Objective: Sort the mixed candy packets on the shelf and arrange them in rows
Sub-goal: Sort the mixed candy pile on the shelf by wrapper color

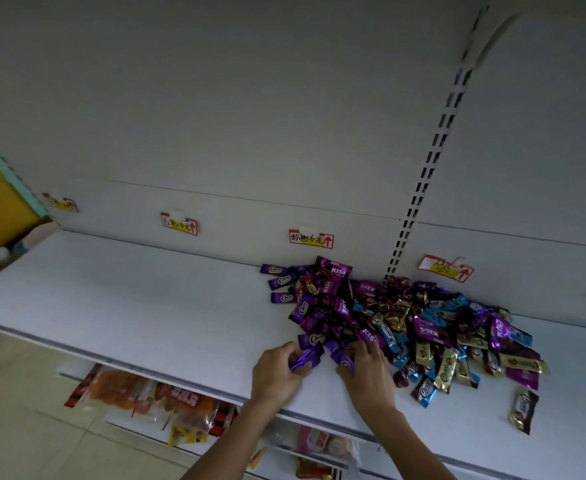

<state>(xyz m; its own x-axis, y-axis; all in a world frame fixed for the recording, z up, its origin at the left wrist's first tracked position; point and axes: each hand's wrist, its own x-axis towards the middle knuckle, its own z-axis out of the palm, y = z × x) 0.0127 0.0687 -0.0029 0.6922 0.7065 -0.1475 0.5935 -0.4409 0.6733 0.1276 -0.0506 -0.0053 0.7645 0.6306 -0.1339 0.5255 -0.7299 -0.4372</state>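
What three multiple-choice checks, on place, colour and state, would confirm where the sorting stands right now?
1. Where does the candy pile lie on the shelf?
A) far left end
B) front left corner
C) right of the middle, toward the back

2. What colour is the packet in the left hand's grip?
A) purple
B) gold
C) blue

3. How are the candies arranged?
A) neat rows
B) one mixed heap
C) separate colour stacks

Key: 1C, the pile spreads below the price tags on the right. 2A, its foil shows purple. 3B, purple, blue and gold wrappers overlap with no row formed.
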